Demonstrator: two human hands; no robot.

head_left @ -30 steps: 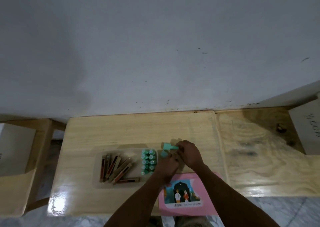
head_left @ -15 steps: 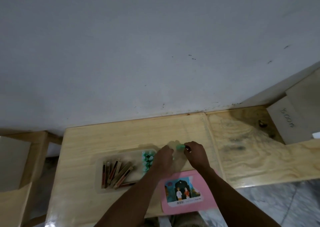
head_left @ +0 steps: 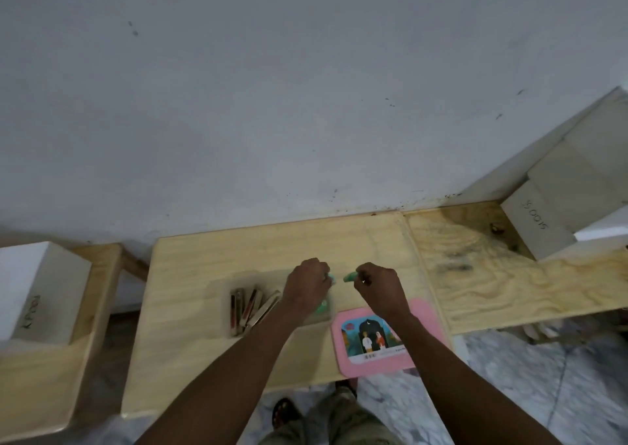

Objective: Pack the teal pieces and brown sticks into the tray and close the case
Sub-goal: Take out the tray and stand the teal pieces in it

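Head view looks down on a pale wooden desk (head_left: 210, 342) set against a grey wall (head_left: 272, 105). Left hand (head_left: 307, 286) is curled over the right end of the clear tray (head_left: 221, 295), with a teal piece (head_left: 330, 277) just showing at its fingertips; how firmly it is held cannot be told through the blur. Right hand (head_left: 377, 285) is closed in a pinch on a second teal piece (head_left: 349, 276), raised just right of the tray. The two pieces are near each other, not touching. More teal pieces (head_left: 323, 306) sit in the tray beneath the left wrist. Brown sticks (head_left: 249, 308) lie loosely fanned in the tray's left part, left of the left hand. Pink lid (head_left: 377, 337) with a picture label lies flat near the desk's front edge, under the right forearm, just right of the tray. Bare desk surface lies behind the hands up to the wall and to the tray's left. A second plywood top (head_left: 509, 274) adjoins on the right, carrying a grey box (head_left: 533, 223)
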